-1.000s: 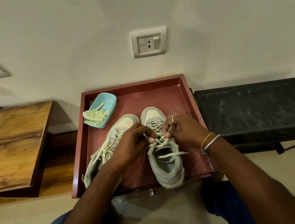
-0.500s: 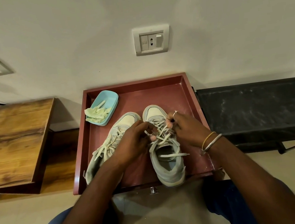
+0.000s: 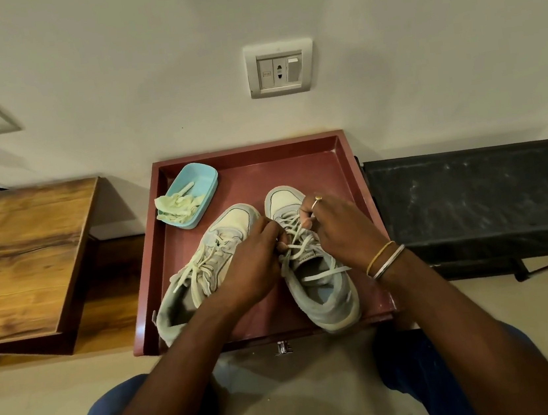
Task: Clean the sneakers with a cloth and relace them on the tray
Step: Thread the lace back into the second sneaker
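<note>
Head view: left hand [image 3: 255,264] and right hand [image 3: 341,230] pinching lace [image 3: 295,235] over right sneaker [image 3: 318,271] on tray [image 3: 249,162]

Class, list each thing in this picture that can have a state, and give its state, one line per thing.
Right sneaker: on tray, being laced.
Left sneaker: on tray, laced, ends loose.
Left hand: pinching a lace.
Right hand: pinching a lace.
Cloth: crumpled in the blue dish.
Tray: holding both sneakers and dish.
</note>
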